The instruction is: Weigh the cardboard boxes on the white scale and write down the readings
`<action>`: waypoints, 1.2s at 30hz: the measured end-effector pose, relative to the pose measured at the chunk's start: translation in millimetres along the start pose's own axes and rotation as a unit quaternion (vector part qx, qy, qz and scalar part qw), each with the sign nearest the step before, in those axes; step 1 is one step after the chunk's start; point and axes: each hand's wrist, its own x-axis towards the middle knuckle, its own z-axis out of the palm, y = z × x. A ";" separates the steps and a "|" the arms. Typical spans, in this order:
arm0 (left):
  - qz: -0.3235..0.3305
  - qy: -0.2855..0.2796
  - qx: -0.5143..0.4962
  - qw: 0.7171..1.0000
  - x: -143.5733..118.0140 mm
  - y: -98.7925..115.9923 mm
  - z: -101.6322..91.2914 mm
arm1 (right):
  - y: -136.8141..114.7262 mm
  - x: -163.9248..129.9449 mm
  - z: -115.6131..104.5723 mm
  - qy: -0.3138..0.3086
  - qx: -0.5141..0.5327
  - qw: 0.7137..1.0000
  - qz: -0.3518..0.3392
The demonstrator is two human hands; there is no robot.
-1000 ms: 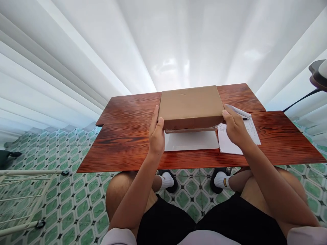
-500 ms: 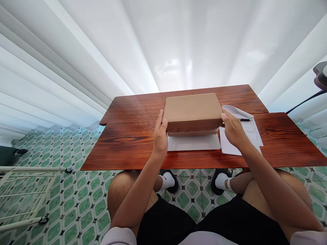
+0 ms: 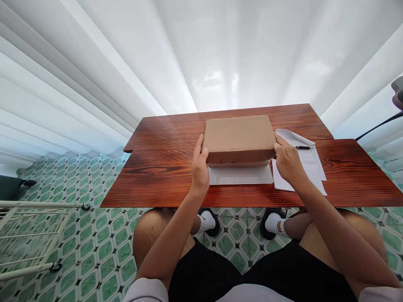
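A flat brown cardboard box (image 3: 238,137) rests on the reddish wooden table (image 3: 163,167), its front edge slightly raised. My left hand (image 3: 200,167) grips the box's left front corner with the thumb on top. My right hand (image 3: 287,161) holds the right front corner. A white sheet (image 3: 241,175) lies on the table under the box's front edge.
White papers with writing (image 3: 310,165) and a black pen (image 3: 302,147) lie right of the box. White curtains hang behind the table. A white wire rack (image 3: 28,235) stands on the green tiled floor at the left. A dark object (image 3: 397,94) shows at the right edge.
The box has come down from a raised tilt and sits lower on the table. Both hands stayed on its front corners.
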 end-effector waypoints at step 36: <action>0.597 -0.368 0.250 0.668 -105.8 47.3 44.9 | -36.9 -58.5 51.2 -0.306 0.032 0.892 -0.332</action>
